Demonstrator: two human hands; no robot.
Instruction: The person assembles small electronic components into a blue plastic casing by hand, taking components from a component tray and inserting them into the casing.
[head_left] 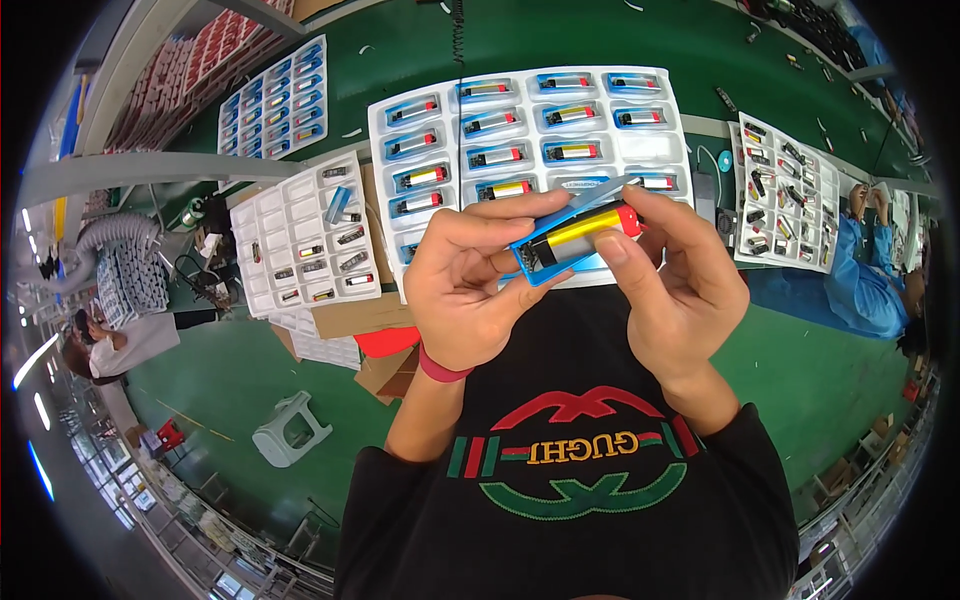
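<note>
Both hands meet in front of my chest around a small blue plastic frame (552,262) that carries a yellow cylindrical cell with a red end (590,226). My left hand (470,280) grips the frame's left end from below, thumb across its top. My right hand (672,275) pinches the right end, with the thumb pressing on the yellow cell near the red tip. Just beyond the hands lies a white moulded tray (668,150) holding several of the same blue frames with cells.
A second white tray (275,225) with a few small parts lies to the left, another tray (275,105) farther back left, and one with dark parts (790,195) to the right. A person in blue (860,290) sits at right, another person (110,345) at left. A white stool (290,430) stands on the green floor.
</note>
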